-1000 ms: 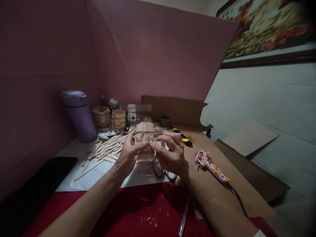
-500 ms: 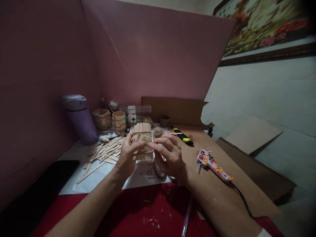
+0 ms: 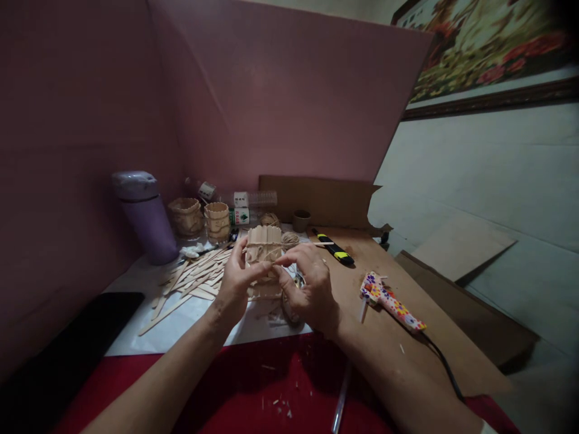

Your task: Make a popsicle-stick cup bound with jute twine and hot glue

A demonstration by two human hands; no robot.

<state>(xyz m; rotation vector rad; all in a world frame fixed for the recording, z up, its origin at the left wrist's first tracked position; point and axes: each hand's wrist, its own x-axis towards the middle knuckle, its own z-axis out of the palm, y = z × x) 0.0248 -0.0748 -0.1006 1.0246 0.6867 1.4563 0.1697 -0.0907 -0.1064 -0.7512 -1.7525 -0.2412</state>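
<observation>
My left hand is wrapped round the left side of a small craft-stick holder, its thumb across the front. Twine runs round this upright holder. With thumb and index finger pinched together at the front, my right hand grips what looks like a thin end of the twine; the fingertips hide most of it. Behind the right fingers sits a ball of twine. Scissors lie below the right hand, partly covered by it.
Loose craft sticks are heaped on white paper at left. Two finished-looking holders, a purple tumbler and plastic bottles stand or lie behind. A utility knife and a flowered glue gun with a cord rest on cardboard at right.
The holder has turned or tilted slightly in my left hand. My right thumb and index finger have shifted a little along its front, still pinched, with the other fingers curled in more.
</observation>
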